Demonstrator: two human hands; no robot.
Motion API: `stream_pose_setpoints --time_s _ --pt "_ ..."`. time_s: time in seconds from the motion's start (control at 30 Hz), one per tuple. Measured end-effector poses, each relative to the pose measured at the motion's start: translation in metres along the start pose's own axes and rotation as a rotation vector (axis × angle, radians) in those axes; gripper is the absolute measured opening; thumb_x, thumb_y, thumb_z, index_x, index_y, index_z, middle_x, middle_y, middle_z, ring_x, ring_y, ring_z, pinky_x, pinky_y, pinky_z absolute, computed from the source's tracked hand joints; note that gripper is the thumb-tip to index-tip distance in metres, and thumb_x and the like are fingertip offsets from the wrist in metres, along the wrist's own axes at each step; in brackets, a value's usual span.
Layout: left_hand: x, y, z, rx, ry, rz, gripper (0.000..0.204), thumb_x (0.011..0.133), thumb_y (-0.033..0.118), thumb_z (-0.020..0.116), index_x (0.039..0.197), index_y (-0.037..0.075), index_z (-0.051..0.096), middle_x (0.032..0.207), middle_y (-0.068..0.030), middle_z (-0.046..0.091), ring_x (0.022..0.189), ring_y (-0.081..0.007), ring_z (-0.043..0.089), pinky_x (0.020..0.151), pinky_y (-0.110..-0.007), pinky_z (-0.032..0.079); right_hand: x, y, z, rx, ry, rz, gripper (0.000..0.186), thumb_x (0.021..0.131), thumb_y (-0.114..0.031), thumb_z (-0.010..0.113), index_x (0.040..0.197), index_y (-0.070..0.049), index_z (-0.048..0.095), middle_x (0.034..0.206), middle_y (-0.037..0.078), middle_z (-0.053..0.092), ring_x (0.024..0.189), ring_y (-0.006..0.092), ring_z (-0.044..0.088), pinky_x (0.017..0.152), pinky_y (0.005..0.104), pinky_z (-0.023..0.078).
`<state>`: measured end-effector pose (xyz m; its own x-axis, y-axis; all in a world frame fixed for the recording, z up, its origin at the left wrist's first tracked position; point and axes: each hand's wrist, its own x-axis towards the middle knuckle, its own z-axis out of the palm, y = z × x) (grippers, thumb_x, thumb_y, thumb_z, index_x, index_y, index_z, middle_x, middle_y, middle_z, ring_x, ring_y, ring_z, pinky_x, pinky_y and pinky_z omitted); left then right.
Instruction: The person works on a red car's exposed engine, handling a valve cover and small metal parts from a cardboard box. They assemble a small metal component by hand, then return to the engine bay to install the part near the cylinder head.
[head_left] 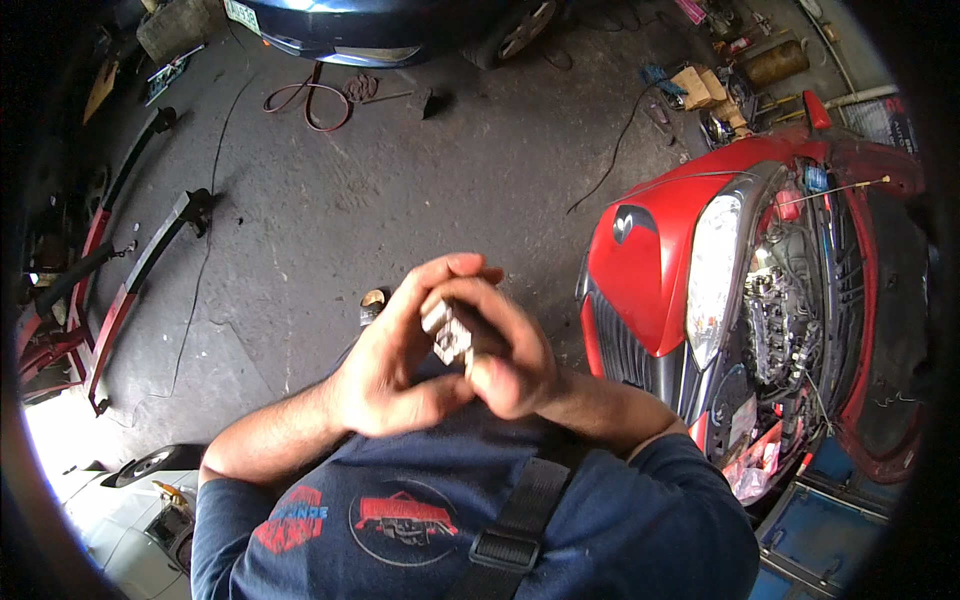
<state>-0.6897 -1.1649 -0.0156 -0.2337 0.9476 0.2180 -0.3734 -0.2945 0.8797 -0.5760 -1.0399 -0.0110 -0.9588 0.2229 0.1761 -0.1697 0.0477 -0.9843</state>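
Note:
In front of my chest, my right hand point(515, 355) is closed round a small, blocky, silver-grey metal part point(449, 333). Its ridged end faces left out of my fingers and thumb; the rest is hidden in the grip, and blur keeps me from telling its exact kind. My left hand point(385, 375) curves in a wide C beside it, thumb below and fingers above, reaching behind the right fingers. Nothing shows held in the left hand. Whether it touches the part I cannot tell.
A red car point(640, 260) with its engine point(780, 325) exposed stands at my right. Red-and-black metal legs point(125, 290) lie at left on the dark floor point(480, 170). A hose point(310, 105) lies near the blue car point(370, 25) ahead. A small round can point(373, 303) stands beyond my left hand.

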Motion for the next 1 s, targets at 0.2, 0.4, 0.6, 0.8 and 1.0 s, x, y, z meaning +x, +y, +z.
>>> stream_pose_setpoints --time_s 0.2,0.4,0.6,0.8,1.0 --pt "-0.006 0.008 0.016 0.211 -0.095 0.303 0.091 0.070 0.017 0.079 0.140 -0.006 0.025 0.135 -0.0259 0.039 0.127 -0.0334 0.044 0.104 -0.044 0.038 -0.006 -0.019 0.003 -0.326 -0.057 -0.403 0.047 0.088 -0.034 0.060 0.114 0.004 0.055 0.110 0.019 0.059 0.100 0.0349 0.061 0.085 0.0412 0.050" --pt "-0.018 0.002 0.021 0.157 -0.064 0.258 0.081 0.076 0.014 0.077 0.137 -0.008 0.029 0.131 -0.0253 0.044 0.123 -0.0324 0.049 0.101 -0.042 0.042 -0.019 -0.016 0.006 -0.263 -0.093 -0.294 0.049 0.087 -0.037 0.061 0.115 0.004 0.056 0.111 0.021 0.058 0.101 0.0372 0.060 0.087 0.0428 0.050" --pt "-0.021 -0.004 0.024 0.034 -0.055 0.243 0.083 0.079 0.017 0.077 0.140 -0.008 0.026 0.136 -0.0263 0.041 0.127 -0.0320 0.046 0.105 -0.043 0.038 -0.021 -0.008 0.005 -0.280 -0.095 -0.263 0.056 0.086 -0.045 0.060 0.114 0.003 0.056 0.109 0.020 0.059 0.099 0.0370 0.061 0.088 0.0432 0.048" --pt "-0.016 0.007 0.005 0.651 0.166 0.389 0.072 0.077 0.030 0.080 0.130 -0.005 0.046 0.137 -0.0256 0.040 0.122 -0.0345 0.050 0.101 -0.043 0.043 -0.013 -0.002 0.011 0.291 0.080 -0.020 0.062 0.083 -0.042 0.058 0.124 0.002 0.047 0.109 0.010 0.056 0.095 0.0157 0.054 0.083 0.0304 0.046" --pt "-0.012 0.019 0.000 0.925 0.274 0.522 0.035 0.071 0.017 0.083 0.099 0.002 0.068 0.098 -0.0130 0.063 0.090 -0.0258 0.065 0.075 -0.034 0.056 -0.012 -0.003 0.009 0.353 0.127 0.074 0.065 0.085 -0.046 0.059 0.124 0.004 0.045 0.107 0.008 0.054 0.095 0.0135 0.052 0.082 0.0277 0.043"
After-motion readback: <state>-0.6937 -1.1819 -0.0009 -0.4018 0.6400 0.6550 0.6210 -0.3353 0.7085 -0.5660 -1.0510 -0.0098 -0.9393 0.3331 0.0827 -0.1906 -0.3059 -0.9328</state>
